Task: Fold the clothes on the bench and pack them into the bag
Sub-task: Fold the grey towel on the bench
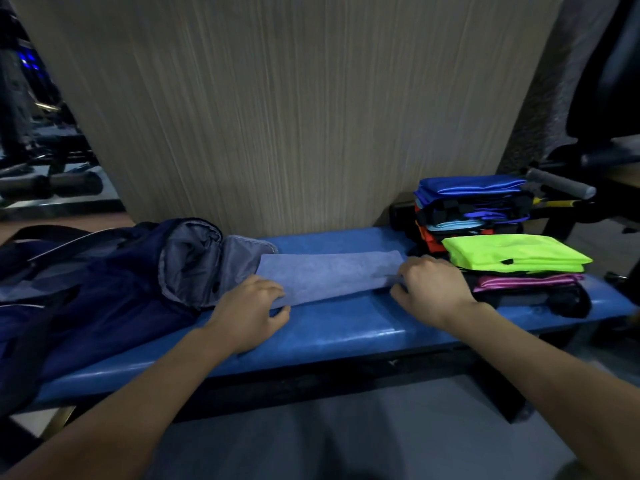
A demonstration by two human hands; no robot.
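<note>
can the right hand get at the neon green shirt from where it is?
Probably yes. The right hand grips the folded blue towel right beside the neon green shirt, which tops its pile uncovered; it must release the towel first.

Bench: blue padded top, smooth and glossy like vinyl, catching light along its front edge. Towel: pale blue cloth, matt, with a soft, slightly fuzzy nap. Bag: navy fabric of dull sheen, lined in grey, smooth cloth (creased at the mouth). Green garment: neon, thin and sleek. Blue garment: satin-shiny. Pink garment: likewise lustrous. Wall panel: matt, finely streaked like wood grain.
</note>
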